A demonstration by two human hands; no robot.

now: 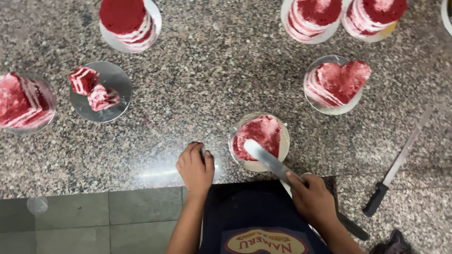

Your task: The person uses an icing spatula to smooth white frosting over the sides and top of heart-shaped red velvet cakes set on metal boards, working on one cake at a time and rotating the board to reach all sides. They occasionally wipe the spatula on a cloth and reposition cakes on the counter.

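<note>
Speckled granite carries everything here, and I read the scene from the body outward. Nearest to me, my right hand (313, 200) has its grip closed on the dark handle of a long palette knife (268, 160), forefinger stretched along the spine so the flat blade can be pressed and steered; the blade lies tilted across the top of the small red cake (261, 136), touching its cream. That cake sits on a round clear board (284, 146) right at the near edge of the counter (202, 75), close enough, I judge, to work on without reaching. My left hand (195, 169) rests beside the board, fingers curled down onto a small shiny thing on the stone; what it grips I cannot tell, though the hand looks planted to steady the stance or to turn the board. To the right, well apart, a second long knife (395, 164) with a black handle lies flat with its handle towards me. Farther out stands a heart-shaped layered cake (336, 84) on its own board, and to the left a metal disc (113, 80) holds two cut scraps (92, 89), kept apart from the whole cakes. At the left edge is a cut layered piece (19, 101). Farthest away, three round layered cakes (127, 21) (313, 16) (374, 14) wait in a row, spaced so none touch.
</note>
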